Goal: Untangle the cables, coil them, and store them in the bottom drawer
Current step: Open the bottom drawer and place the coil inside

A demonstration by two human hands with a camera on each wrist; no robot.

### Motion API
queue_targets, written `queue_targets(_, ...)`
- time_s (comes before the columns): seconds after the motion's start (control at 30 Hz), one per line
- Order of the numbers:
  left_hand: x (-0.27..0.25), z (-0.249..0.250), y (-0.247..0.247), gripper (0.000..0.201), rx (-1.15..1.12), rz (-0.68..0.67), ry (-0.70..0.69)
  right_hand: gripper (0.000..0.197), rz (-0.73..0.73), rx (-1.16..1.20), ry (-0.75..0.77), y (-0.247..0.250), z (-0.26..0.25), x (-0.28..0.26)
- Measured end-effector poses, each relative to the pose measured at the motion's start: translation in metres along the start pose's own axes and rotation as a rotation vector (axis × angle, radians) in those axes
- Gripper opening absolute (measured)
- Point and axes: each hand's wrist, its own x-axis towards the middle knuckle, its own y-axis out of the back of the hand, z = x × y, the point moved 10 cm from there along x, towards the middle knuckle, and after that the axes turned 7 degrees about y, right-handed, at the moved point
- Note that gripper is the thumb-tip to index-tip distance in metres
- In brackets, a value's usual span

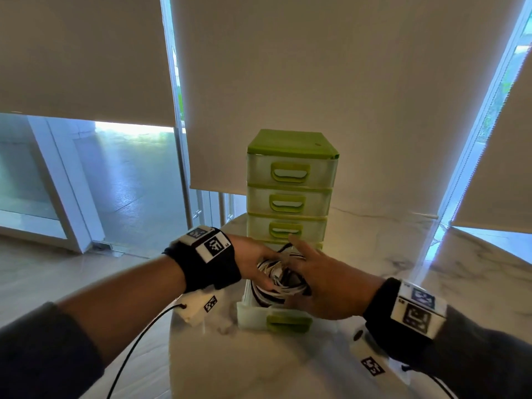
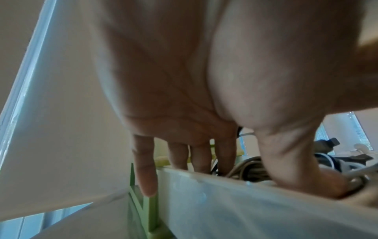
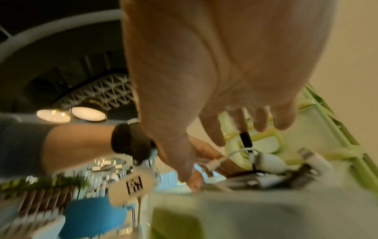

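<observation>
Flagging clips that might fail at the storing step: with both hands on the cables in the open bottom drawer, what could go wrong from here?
The cables heap above the rim of the bottom drawer, and a black plug sticks up; they may snag on closing.
The bundle, held by the left hand under the right hand, looks loose and may spring apart on release.
The drawer is pulled far out; pressing down could tip it.

Probably an office lounge: roller blinds [image 1: 86,53], marble table [image 1: 388,246], blue chair [image 3: 96,216].
</observation>
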Motion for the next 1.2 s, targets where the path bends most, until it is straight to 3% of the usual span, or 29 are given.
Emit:
queue_targets(0.1, -0.004, 0.000, 0.001, 0.053, 0.009, 0.036, -0.012, 0.067, -0.122, -0.099, -0.037, -0.019, 0.011, 0.002)
queue_targets(0.2, -0.012, 0.003, 0.019, 0.052, 0.101, 0.197, 0.010, 0.064, -0.181, -0.144, -0.085, -0.025, 0.018, 0.003)
queue_targets(0.27, -0.023, 0.017, 0.044, 0.045, 0.063, 0.359, -0.036, 0.062, -0.170, -0.142, -0.105, -0.024, 0.019, 0.006)
queue_targets(0.37, -0.047, 0.043, 0.098, 0.028, -0.062, 0.725, -0.205, 0.060, -0.153, -0.137, -0.117, -0.022, 0.019, 0.008)
queue_targets(0.47, -0.068, 0.069, 0.133, 0.031, 0.045, 1.035, -0.356, 0.065, -0.167, -0.124, -0.118, -0.025, 0.021, 0.006)
queue_targets(0.57, -0.045, 0.065, 0.138, 0.058, 0.219, 0.978, -0.176, 0.073, -0.178, -0.113, -0.111, -0.031, 0.025, 0.007)
queue_targets(0.67, -0.029, 0.053, 0.141, 0.070, 0.305, 0.950, -0.012, 0.078, -0.216, -0.118, -0.111, -0.035, 0.027, 0.006)
queue_targets(0.83, -0.030, 0.064, 0.155, 0.074, 0.370, 1.043, 0.063, 0.076, -0.280, -0.151, -0.148, -0.037, 0.035, 0.012)
queue_targets(1.0, -0.027, 0.067, 0.156, 0.073, 0.401, 1.002, 0.122, 0.065, -0.275, -0.113, -0.205, -0.034, 0.037, 0.028)
queue_targets(1.2, -0.027, 0.069, 0.158, 0.070, 0.392, 0.979, 0.130, 0.051, -0.072, -0.206, -0.208, -0.014, 0.034, 0.038)
